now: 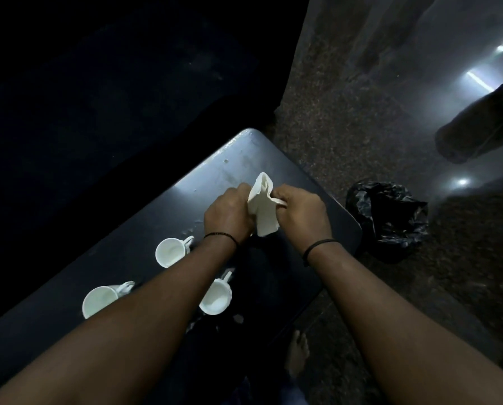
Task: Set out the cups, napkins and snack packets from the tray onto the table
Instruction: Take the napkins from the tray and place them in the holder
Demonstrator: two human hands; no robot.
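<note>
**Napkin pinched between both hands**

A white napkin point(262, 206) hangs crumpled above the dark surface point(215, 173), caught between the two hands. The left hand point(228, 212) grips its left edge with fingers curled shut; the right hand point(302, 210) pinches a fold at its right edge. Three white cups point(170, 252) point(100, 301) point(216, 298) stand on the surface nearer the person, under the left forearm. A black bag point(387, 217) sits on the floor right of the right hand.

White napkin point(263, 209) crumpled above the table; 3 white cups point(170, 252) upright below it.
</note>
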